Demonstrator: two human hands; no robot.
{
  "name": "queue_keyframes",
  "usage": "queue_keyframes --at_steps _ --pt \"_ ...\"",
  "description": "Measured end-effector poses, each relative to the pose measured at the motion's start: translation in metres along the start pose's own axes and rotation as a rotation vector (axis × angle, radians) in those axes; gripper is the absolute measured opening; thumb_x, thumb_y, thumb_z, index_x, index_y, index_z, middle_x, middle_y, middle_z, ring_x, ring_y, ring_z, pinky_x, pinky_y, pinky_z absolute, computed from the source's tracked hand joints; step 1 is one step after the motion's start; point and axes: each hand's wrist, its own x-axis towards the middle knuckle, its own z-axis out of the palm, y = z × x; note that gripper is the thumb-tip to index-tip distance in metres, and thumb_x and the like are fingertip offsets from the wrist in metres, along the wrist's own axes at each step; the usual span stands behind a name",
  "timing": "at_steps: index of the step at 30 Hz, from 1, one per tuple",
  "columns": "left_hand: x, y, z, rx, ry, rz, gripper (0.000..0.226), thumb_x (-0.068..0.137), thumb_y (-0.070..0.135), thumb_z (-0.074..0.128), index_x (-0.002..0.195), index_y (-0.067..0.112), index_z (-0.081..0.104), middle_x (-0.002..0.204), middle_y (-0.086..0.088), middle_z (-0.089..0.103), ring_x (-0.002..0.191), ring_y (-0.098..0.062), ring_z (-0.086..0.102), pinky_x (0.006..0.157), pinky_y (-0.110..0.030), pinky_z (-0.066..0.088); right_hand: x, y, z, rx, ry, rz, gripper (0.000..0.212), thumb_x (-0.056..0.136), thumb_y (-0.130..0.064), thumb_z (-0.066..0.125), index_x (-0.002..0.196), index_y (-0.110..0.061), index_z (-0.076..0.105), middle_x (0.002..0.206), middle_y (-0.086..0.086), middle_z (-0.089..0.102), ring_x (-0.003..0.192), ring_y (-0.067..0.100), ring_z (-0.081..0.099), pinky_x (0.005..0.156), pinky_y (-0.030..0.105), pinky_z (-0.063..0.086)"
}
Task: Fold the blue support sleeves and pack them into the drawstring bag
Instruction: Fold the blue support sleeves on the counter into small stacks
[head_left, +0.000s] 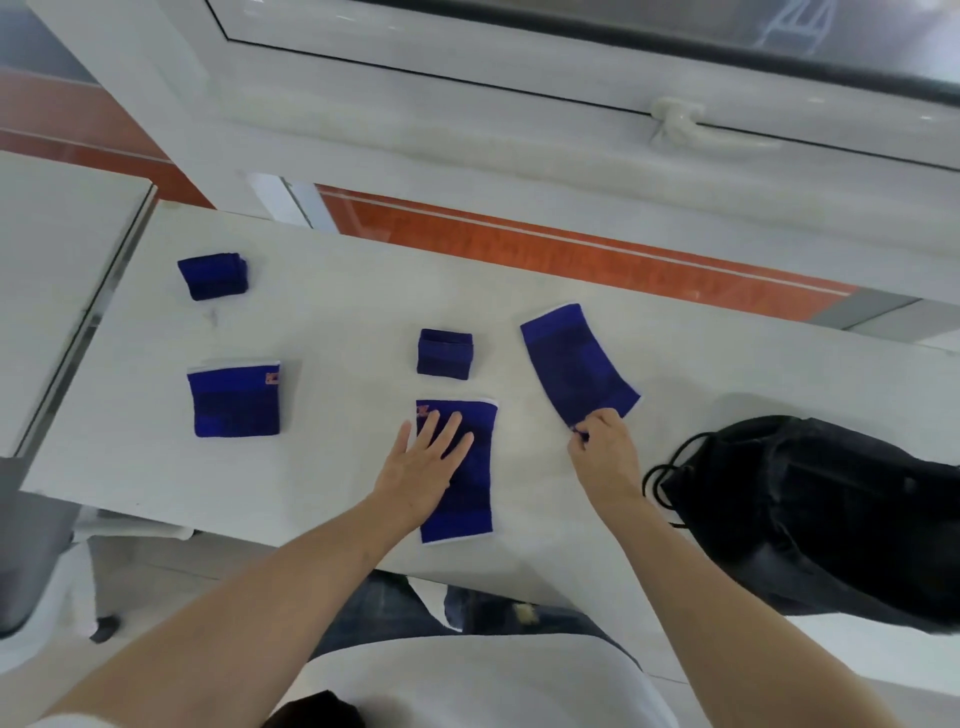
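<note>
Three sleeves look folded; none sits in the bag (831, 509) yet. My left hand (423, 467) presses flat on one long sleeve (467, 499); my right hand (605, 441) pinches another sleeve's (576, 364) corner.

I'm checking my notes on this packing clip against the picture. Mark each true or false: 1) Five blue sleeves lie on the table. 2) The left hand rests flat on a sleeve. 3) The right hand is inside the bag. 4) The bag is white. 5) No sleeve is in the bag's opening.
1) True: five blue sleeves, including the long sleeve and the angled sleeve.
2) True: the left hand lies flat on the long sleeve.
3) False: the right hand pinches the angled sleeve's near corner.
4) False: the drawstring bag is black.
5) True, as far as visible.
</note>
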Motion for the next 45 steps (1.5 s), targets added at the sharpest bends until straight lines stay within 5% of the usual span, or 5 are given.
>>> queue_keyframes --at_steps 14,17,23,29,45 --pt "0.018 0.041 -0.127 -0.643 0.437 0.181 0.062 0.103 0.035 0.057 0.159 0.025 0.03 0.171 0.0 0.019 0.158 -0.021 0.009 0.124 -0.04 0.012 -0.039 -0.052 -0.12 0.083 0.352 -0.493 0.015 0.098 -0.016 0.052 0.107 -0.012 0.064 0.101 0.001 0.068 0.085 0.02 0.062 0.073 0.032 0.049" --pt "0.013 0.043 -0.138 -0.843 0.378 0.178 0.014 0.104 0.03 0.053 0.113 0.027 0.064 0.115 0.005 0.07 0.112 -0.019 0.063 0.105 -0.044 0.048 -0.048 -0.068 -0.139 0.255 0.293 -0.395 0.016 0.104 -0.017 0.053 0.115 -0.019 0.064 0.109 -0.011 0.068 0.097 0.008 0.063 0.082 0.021 0.05" --pt "-0.023 0.029 -0.122 -1.074 0.289 0.047 0.024 0.106 0.031 0.049 0.084 0.027 0.055 0.071 0.011 0.056 0.064 -0.009 0.046 0.066 -0.033 0.039 -0.051 -0.074 -0.133 0.522 0.031 -0.056 0.024 0.103 -0.036 0.063 0.124 -0.033 0.053 0.107 -0.024 0.063 0.095 0.001 0.063 0.066 0.013 0.047" --pt "-0.052 0.004 -0.081 -1.18 0.244 -0.12 0.019 0.106 0.036 0.046 0.096 0.035 0.061 0.091 0.012 0.069 0.084 -0.015 0.066 0.074 -0.036 0.052 -0.044 -0.08 -0.074 0.62 -0.122 0.088 0.011 0.102 -0.025 0.061 0.113 -0.025 0.057 0.104 -0.002 0.069 0.093 0.026 0.068 0.075 0.043 0.061" --pt "-0.073 -0.008 0.012 -1.423 0.001 -0.382 0.054 0.098 0.02 0.064 0.147 0.021 0.04 0.11 -0.003 0.06 0.092 -0.018 0.064 0.072 -0.027 0.054 -0.005 -0.117 0.024 0.251 -0.182 -0.075 0.005 0.103 -0.028 0.058 0.105 -0.033 0.058 0.103 -0.007 0.067 0.093 0.018 0.065 0.078 0.04 0.057"
